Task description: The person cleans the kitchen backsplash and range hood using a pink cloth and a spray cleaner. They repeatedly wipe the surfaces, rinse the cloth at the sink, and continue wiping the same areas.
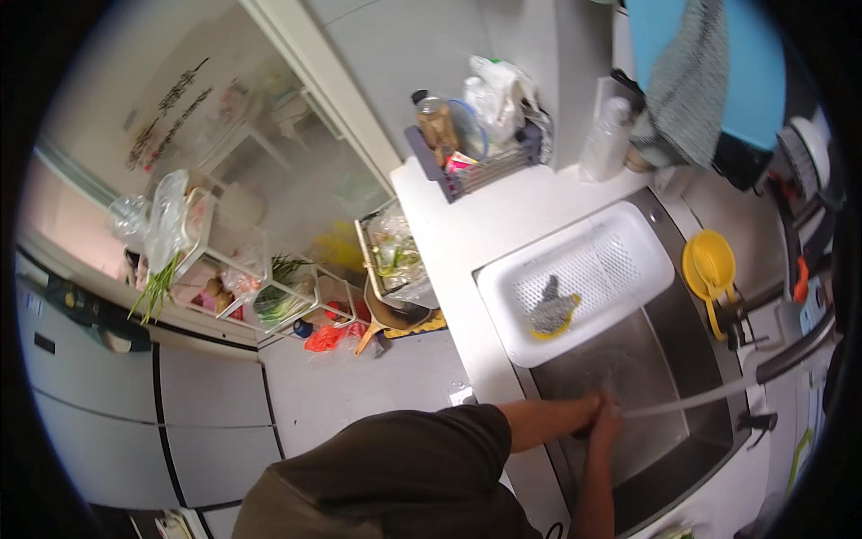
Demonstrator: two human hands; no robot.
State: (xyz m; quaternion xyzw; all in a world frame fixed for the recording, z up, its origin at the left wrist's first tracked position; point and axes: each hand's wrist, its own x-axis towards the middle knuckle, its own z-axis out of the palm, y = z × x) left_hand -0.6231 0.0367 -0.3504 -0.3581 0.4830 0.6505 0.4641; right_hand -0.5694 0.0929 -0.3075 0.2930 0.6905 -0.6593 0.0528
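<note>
Both my hands are close together over the stainless steel sink [646, 445], in a stream of water [687, 402] from the faucet [794, 354]. My left hand [594, 406] comes in from the upper side and touches my right hand [610, 419]. The hands overlap and blur, so their fingers and anything between them are hidden. Beside them, a white perforated plastic basket [498, 316] sits across the upper part of the sink. Inside it lies a grey mesh scrubber [553, 311] with a yellow edge.
A yellow ladle-like scoop [708, 266] rests at the sink's far edge. On the white counter [438, 229] stand a grey rack [491, 168] with a bottle and bags, and a clear plastic bottle [604, 141]. A grey cloth [693, 87] hangs nearby. Vegetable baskets [269, 296] stand at left.
</note>
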